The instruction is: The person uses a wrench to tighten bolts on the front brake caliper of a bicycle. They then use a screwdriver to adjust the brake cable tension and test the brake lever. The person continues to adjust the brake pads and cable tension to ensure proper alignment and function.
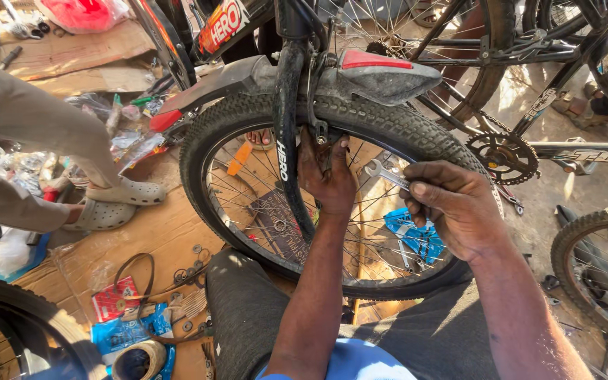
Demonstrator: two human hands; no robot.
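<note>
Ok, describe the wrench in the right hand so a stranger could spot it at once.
Start at the big knobby bicycle wheel in the middle. Just right of the fork, the right hand grips a silver wrench across the spokes. Its open, forked jaw points up-left, and its bright metal sets it apart from the dark, dusty parts around it.

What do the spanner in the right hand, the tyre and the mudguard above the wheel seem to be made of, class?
Spanner: bright steel, probably plated; it shines silver in the right hand.
Tyre: black rubber, matt and dusty, with a knobbly tread.
Mudguard: likely moulded plastic, grey with a red insert, smooth and dust-coated.
</note>
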